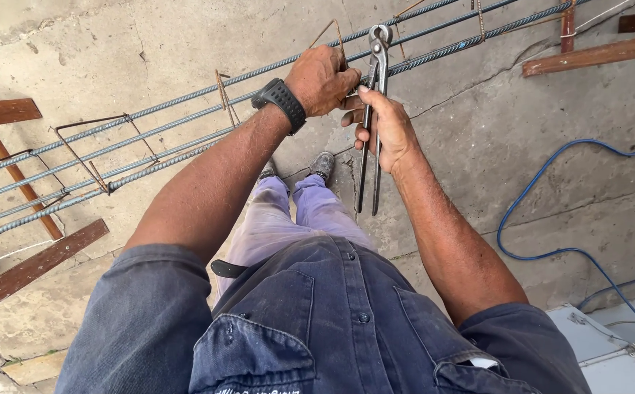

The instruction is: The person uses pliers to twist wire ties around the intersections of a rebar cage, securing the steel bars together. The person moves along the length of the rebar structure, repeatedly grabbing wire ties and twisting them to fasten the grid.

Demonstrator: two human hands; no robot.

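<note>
Pincers (373,109), the long-handled end-cutting kind, are the tool in hand: my right hand (385,128) is wrapped round both handles partway along their length, the free ends hanging down toward my shoes (322,165), the jaws raised against the rebar cage (186,135) where a rusty stirrup (330,36) crosses a ribbed bar. Nearest the camera are my dark blue work shirt (317,328) and pale trousers (310,211); both forearms reach out from there. My left hand (321,79), a black watch (281,102) on the wrist, is closed on the bars just beside the pincer head, touching or almost touching the right fingertips; whether it pinches tie wire I cannot tell, as the fingers hide the joint. To do this well, I judge that the left hand should keep bar and stirrup pressed together so the crossing cannot slide, while the right keeps the jaws square to the joint and grips lightly, since squeezing hard would cut wire rather than twist it. The cage runs diagonally from lower left to upper right, resting on reddish timber battens (36,266) over a cracked concrete floor (478,131). Farther right, well apart from the work, a blue cable (544,193) loops across the floor toward a white box (609,350).
</note>
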